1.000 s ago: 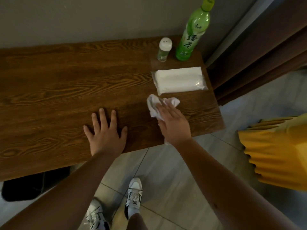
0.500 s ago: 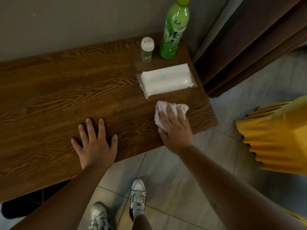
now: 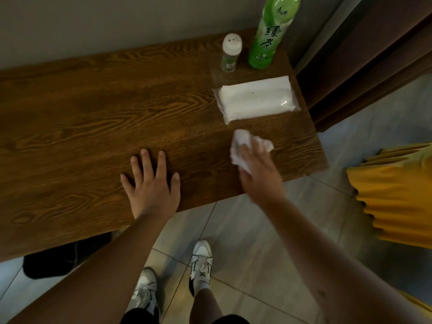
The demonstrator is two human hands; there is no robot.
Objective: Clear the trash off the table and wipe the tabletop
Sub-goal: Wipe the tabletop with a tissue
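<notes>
A dark wooden table (image 3: 81, 118) runs along the wall. My right hand (image 3: 259, 174) presses a crumpled white tissue (image 3: 242, 142) flat against the tabletop near its right front corner, fingers laid over it. My left hand (image 3: 152, 183) rests flat on the wood near the front edge, fingers spread and holding nothing.
A white pack of tissues (image 3: 256, 99) lies at the right end. Behind it stand a green tea bottle (image 3: 268, 36) and a small shaker with a white lid (image 3: 230, 54). A yellow bag (image 3: 397, 197) sits on the floor at right, a dark curtain (image 3: 364, 66) beyond the table.
My right hand has slid the tissue back and forth across the right front part of the table. My left hand has stayed flat in place.
</notes>
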